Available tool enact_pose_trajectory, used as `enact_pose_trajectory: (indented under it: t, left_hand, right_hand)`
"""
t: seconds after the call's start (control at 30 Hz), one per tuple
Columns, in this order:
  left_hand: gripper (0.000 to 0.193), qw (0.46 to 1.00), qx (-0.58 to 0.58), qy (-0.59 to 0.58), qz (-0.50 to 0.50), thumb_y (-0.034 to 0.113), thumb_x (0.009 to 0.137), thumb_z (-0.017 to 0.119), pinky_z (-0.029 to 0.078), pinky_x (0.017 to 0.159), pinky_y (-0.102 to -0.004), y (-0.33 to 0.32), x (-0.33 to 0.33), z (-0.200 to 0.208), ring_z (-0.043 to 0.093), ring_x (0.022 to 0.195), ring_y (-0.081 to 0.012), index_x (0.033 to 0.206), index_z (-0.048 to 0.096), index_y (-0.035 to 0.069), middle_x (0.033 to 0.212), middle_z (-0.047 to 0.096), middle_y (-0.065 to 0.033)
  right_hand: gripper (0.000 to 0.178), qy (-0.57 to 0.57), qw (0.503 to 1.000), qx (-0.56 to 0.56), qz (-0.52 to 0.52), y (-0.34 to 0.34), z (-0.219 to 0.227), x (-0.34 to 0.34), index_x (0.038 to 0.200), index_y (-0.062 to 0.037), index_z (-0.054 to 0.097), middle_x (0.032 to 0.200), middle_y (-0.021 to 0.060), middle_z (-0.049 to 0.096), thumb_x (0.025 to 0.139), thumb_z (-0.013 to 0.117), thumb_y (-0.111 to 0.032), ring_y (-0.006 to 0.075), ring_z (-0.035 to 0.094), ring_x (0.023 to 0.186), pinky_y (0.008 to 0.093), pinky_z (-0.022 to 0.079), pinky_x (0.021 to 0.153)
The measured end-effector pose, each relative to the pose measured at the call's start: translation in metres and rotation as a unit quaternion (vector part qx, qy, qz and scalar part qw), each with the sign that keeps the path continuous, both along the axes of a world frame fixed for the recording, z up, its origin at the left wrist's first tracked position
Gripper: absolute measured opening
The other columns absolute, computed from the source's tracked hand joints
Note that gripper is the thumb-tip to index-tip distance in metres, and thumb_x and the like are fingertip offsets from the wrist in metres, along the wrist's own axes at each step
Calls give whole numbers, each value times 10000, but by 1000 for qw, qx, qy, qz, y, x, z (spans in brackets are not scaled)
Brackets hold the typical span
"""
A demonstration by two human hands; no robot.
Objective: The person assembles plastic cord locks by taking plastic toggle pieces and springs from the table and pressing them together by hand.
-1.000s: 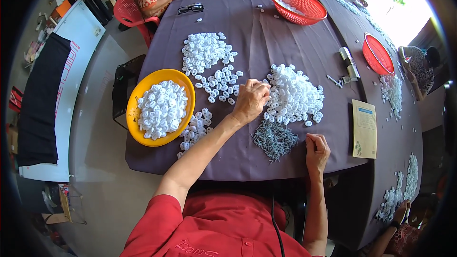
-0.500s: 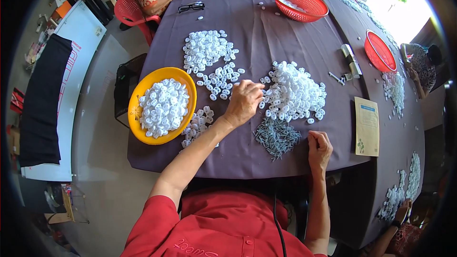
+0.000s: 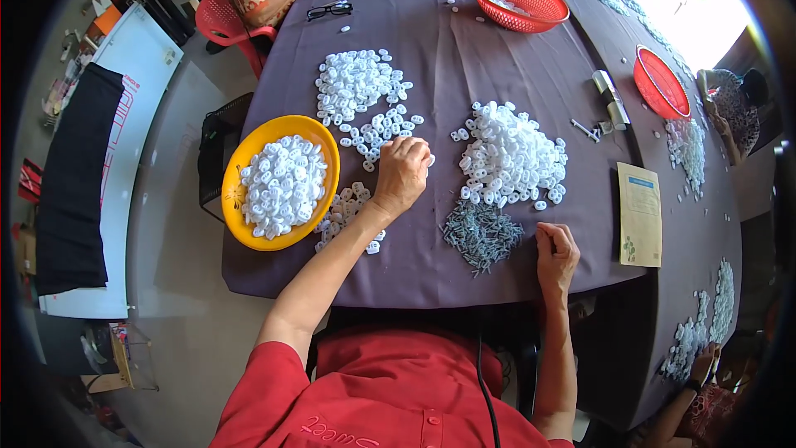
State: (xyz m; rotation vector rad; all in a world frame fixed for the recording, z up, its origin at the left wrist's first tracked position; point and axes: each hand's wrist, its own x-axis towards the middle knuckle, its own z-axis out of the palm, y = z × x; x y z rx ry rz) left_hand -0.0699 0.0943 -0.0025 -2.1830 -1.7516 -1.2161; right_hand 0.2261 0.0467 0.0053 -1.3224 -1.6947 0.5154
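My left hand [image 3: 403,172] is closed over the table, with a small white oval piece [image 3: 430,161] at its fingertips. To its right rises a heap of white oval plastic pieces [image 3: 512,153], each with two dark marks or holes. A pile of small grey plug-like pieces [image 3: 482,236] lies in front of that heap. Just right of the grey pile, my right hand [image 3: 557,255] rests with thumb and fingers pinched together; whatever is between them is too small to make out. More white pieces [image 3: 358,85] are spread beyond my left hand, and others [image 3: 347,214] lie beside my forearm.
A yellow bowl [image 3: 334,191] full of white pieces stands at the left. Red baskets [image 3: 531,25] sit farther off. A brown packet [image 3: 639,216], a key-like white tool [image 3: 585,130] and eyeglasses [image 3: 330,10] lie on the purple cloth [image 3: 390,274]. Other people work around the table.
My left hand has moved left and slightly nearer, away from the white heap, with a white piece at its fingertips. My right hand has stayed in place, still pinched.
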Motion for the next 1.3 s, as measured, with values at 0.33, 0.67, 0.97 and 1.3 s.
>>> enact_pose_trajectory:
  t: [0.33,0.67,0.97,1.3]
  left_hand:
    - [87,993,-27,-51,-100,67,752,649,370,806,-354,9,42,-4,542,910,-188,785,572,92,907,615,22]
    - [83,996,9,-93,0,62,748,650,425,738,-361,-1,-11,-5,579,816,-228,779,573,69,812,635,-33]
    - [86,997,30,-12,-64,57,751,659,422,838,-343,-8,19,0,549,955,-220,807,593,60,958,618,-34]
    - [95,999,10,-8,45,85,742,666,376,747,-359,-8,8,0,544,838,-194,775,580,109,818,612,7]
  right_hand:
    - [67,-2,1000,-7,-4,-3,1,-3,872,1,632,783,79,611,810,606,3,162,589,664,261,457,596]
    - [55,-3,1000,-6,-6,-1,1,0,866,-8,639,780,43,603,820,609,-13,114,568,685,234,447,617]
    - [73,-12,1000,1,-6,-3,3,-3,869,0,632,791,78,611,803,603,10,160,595,675,261,463,605]
    - [63,0,1000,-7,-1,-2,1,-2,867,1,633,792,72,610,810,605,4,152,592,679,255,461,606]
